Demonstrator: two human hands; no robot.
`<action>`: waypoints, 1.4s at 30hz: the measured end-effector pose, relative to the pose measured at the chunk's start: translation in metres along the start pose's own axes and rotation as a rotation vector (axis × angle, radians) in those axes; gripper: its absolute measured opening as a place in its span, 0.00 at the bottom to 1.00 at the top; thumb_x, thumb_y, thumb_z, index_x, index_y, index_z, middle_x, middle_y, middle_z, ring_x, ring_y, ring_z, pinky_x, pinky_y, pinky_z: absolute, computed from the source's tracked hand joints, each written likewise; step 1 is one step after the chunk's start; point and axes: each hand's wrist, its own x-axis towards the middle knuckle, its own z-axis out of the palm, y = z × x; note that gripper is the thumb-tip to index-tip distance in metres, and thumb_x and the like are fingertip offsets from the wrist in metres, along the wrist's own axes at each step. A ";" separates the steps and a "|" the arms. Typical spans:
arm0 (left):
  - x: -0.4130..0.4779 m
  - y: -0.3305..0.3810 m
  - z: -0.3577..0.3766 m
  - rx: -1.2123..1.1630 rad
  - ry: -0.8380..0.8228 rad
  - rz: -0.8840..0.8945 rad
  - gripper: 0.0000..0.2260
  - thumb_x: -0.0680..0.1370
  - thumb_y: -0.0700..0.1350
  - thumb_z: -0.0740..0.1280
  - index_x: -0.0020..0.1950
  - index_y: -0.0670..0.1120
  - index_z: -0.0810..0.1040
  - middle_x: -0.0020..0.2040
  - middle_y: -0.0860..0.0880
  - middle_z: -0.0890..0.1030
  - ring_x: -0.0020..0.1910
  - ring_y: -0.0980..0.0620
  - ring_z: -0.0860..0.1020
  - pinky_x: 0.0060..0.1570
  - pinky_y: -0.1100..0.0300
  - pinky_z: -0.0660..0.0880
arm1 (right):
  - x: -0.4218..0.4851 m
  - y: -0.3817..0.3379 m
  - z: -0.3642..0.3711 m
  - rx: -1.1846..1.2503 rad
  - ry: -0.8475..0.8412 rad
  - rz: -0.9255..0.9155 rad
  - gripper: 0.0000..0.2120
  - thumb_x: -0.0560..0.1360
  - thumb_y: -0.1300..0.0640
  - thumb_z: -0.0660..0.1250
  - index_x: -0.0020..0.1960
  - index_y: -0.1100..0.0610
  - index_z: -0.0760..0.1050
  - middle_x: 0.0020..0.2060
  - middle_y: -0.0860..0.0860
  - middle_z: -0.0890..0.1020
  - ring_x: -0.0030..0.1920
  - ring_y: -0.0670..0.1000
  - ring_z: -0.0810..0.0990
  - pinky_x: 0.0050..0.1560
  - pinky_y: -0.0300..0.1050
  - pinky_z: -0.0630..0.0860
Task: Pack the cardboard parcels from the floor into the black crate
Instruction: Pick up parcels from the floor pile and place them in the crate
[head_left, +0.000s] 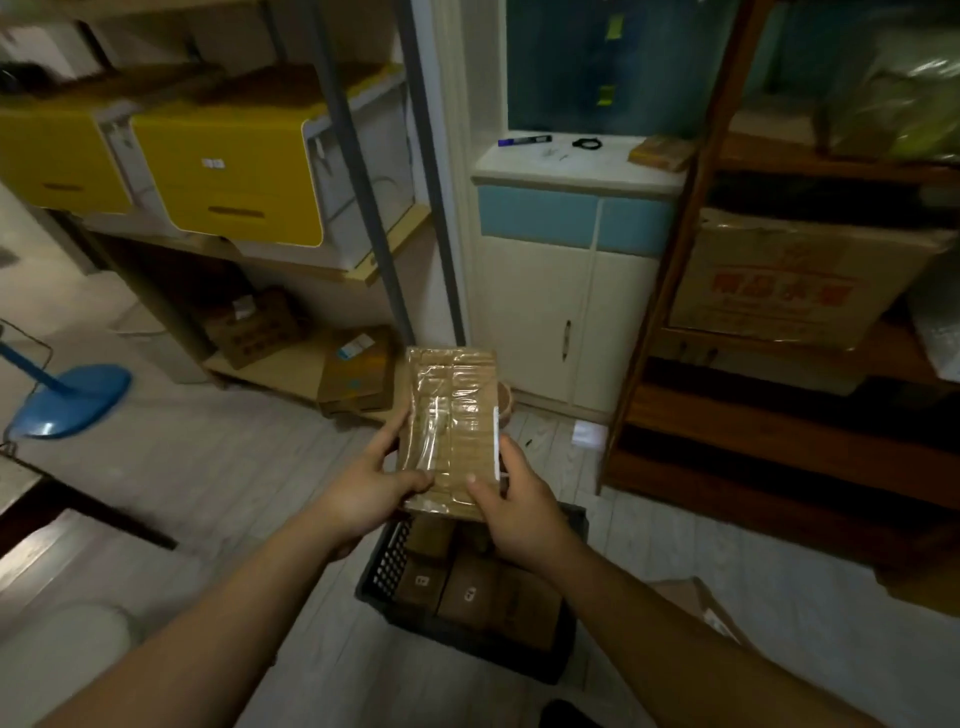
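A flat cardboard parcel (451, 415) wrapped in shiny clear tape is held up in front of me, above the black crate (387, 566). My left hand (370, 493) grips its lower left edge, thumb on top. On the lower right edge, my right hand (514, 499) holds it the same way. The crate stands on the floor below my hands and holds several brown parcels (470, 592) packed side by side.
A cardboard box (358, 369) lies on the low shelf ahead. A white and blue cabinet (566, 291) stands behind. A dark wooden shelf unit (779, 405) with a large carton is at right. A blue lamp base (72, 397) sits on the floor at left.
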 end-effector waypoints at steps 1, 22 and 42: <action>0.010 -0.001 -0.009 0.011 -0.005 -0.027 0.36 0.74 0.39 0.68 0.70 0.69 0.56 0.59 0.60 0.70 0.49 0.51 0.81 0.36 0.61 0.79 | 0.012 0.001 0.004 -0.012 -0.007 0.011 0.24 0.78 0.52 0.62 0.70 0.38 0.60 0.55 0.35 0.74 0.55 0.38 0.76 0.50 0.35 0.73; 0.188 -0.115 -0.132 0.295 -0.456 -0.251 0.23 0.76 0.48 0.66 0.69 0.56 0.62 0.55 0.57 0.73 0.51 0.56 0.76 0.45 0.58 0.78 | 0.120 0.096 0.154 0.000 0.303 0.464 0.21 0.79 0.52 0.59 0.66 0.31 0.61 0.55 0.39 0.76 0.53 0.39 0.77 0.48 0.32 0.73; 0.349 -0.485 -0.092 0.921 -0.520 -0.415 0.18 0.80 0.47 0.58 0.69 0.45 0.67 0.58 0.44 0.76 0.45 0.52 0.75 0.44 0.61 0.73 | 0.224 0.456 0.234 -0.434 -0.296 0.735 0.25 0.77 0.62 0.59 0.74 0.54 0.59 0.62 0.57 0.75 0.60 0.58 0.74 0.60 0.53 0.73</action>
